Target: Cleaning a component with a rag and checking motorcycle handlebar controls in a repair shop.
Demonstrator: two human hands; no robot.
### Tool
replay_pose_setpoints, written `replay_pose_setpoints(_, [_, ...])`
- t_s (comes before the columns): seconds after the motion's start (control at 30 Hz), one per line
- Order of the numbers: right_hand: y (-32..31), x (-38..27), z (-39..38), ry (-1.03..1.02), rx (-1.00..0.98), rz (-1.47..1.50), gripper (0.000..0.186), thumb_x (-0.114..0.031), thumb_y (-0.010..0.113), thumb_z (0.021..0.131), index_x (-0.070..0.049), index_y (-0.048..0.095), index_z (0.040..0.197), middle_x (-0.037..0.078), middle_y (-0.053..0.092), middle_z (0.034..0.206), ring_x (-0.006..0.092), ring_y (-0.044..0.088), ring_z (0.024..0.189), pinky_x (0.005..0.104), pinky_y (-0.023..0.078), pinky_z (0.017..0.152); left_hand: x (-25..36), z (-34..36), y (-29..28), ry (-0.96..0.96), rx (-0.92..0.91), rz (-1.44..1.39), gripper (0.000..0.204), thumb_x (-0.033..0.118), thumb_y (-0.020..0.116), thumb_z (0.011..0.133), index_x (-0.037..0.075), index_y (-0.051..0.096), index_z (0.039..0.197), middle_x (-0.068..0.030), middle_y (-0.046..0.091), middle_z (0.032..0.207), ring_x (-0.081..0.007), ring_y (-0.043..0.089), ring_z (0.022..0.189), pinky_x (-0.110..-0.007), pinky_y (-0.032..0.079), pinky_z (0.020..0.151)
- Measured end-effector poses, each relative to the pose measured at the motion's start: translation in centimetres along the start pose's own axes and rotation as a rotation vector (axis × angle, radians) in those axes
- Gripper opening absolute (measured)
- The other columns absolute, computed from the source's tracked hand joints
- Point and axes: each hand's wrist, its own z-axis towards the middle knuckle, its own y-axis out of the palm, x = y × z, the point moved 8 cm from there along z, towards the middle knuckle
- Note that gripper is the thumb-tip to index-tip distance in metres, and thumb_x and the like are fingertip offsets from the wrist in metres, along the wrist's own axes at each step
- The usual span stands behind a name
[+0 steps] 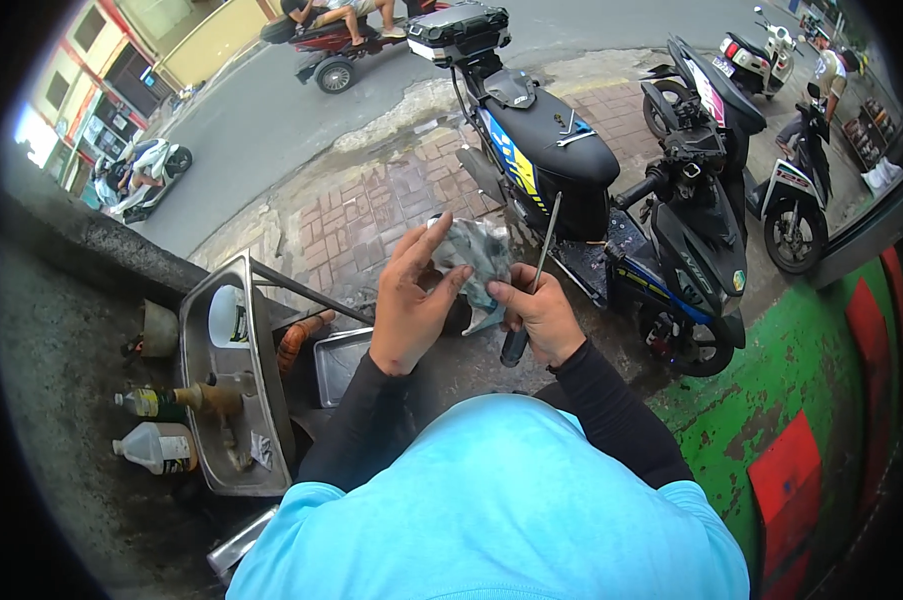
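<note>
A grimy, crumpled pale cloth or plastic piece (471, 262) is between my hands, over the pavement. My left hand (416, 295) grips its left side with the thumb against it and the upper fingers raised. My right hand (536, 310) holds a long metal tool with a dark handle (514, 345), like a screwdriver, its shaft pointing up, and pinches the right side of the crumpled piece with the thumb. Just beyond stands a black scooter with blue and yellow panels (561, 150), a few small metal tools (574, 133) lying on its seat.
A steel sink (196, 410) with plastic bottles (166, 448) is at left; a metal tray (341, 365) lies below. More scooters (791, 220), a bent-over person (826, 75) and a green-red step (791, 450) are right. Riders pass on the road (261, 130). A wall (91, 240) borders the left.
</note>
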Motion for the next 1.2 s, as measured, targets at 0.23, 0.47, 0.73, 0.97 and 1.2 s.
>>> replay_pose_setpoints(0.23, [-3.5,-1.5,-0.6,-0.070,0.232,-0.200,0.022,-0.022,0.065,0.092,-0.004,0.065,0.081,-0.002,0.055,0.059,0.0057,0.048,0.046,0.0235,0.039,0.044,-3.3,-0.2,1.1,-0.101,-0.348,-0.561,0.073,-0.005,0.060,0.084,0.002,0.032,0.151,-0.0065,0.047,0.137,-0.0149,0.050,0.121,-0.030,0.042,0.101])
replay_pose_setpoints(0.47, [-6.4,3.0,-1.3,0.060,0.312,-0.056,0.034,-0.034,0.054,0.098,-0.001,0.063,0.095,0.007,0.060,0.072,0.0102,0.046,0.045,0.0260,0.042,0.048,-2.8,0.8,0.6,-0.114,-0.346,-0.697,0.075,-0.004,0.062,0.083,0.000,0.030,0.151,-0.0096,0.040,0.148,-0.0148,0.047,0.126,-0.030,0.039,0.105])
replay_pose_setpoints(0.73, [-3.8,7.0,-2.8,0.297,0.043,-0.621,0.049,-0.042,0.054,0.099,-0.003,0.049,0.128,0.004,0.053,0.090,0.0079,0.047,0.060,0.0230,0.042,0.055,-0.9,1.4,0.4,-0.011,-0.353,-0.822,0.076,-0.001,0.064,0.082,-0.005,0.029,0.149,-0.0138,0.036,0.153,-0.0189,0.037,0.138,-0.033,0.029,0.113])
replay_pose_setpoints(0.97, [-0.6,4.0,-3.3,0.062,0.005,0.076,0.072,-0.065,0.036,0.096,-0.006,0.049,0.136,0.003,0.061,0.102,0.0092,0.056,0.080,0.0260,0.047,0.067,-0.1,1.4,0.9,-0.095,-0.364,-0.892,0.079,-0.003,0.066,0.082,-0.004,0.026,0.151,-0.0133,0.035,0.153,-0.0192,0.037,0.138,-0.033,0.031,0.112])
replay_pose_setpoints(1.2, [-0.3,2.7,-4.7,0.097,-0.016,-0.036,0.030,-0.026,0.073,0.089,-0.004,0.064,0.107,0.000,0.067,0.089,0.0073,0.062,0.071,0.0207,0.048,0.056,-5.0,1.5,0.9,-0.100,-0.272,-0.835,0.079,-0.005,0.063,0.083,-0.003,0.024,0.152,-0.0138,0.033,0.153,-0.0197,0.040,0.136,-0.035,0.034,0.111])
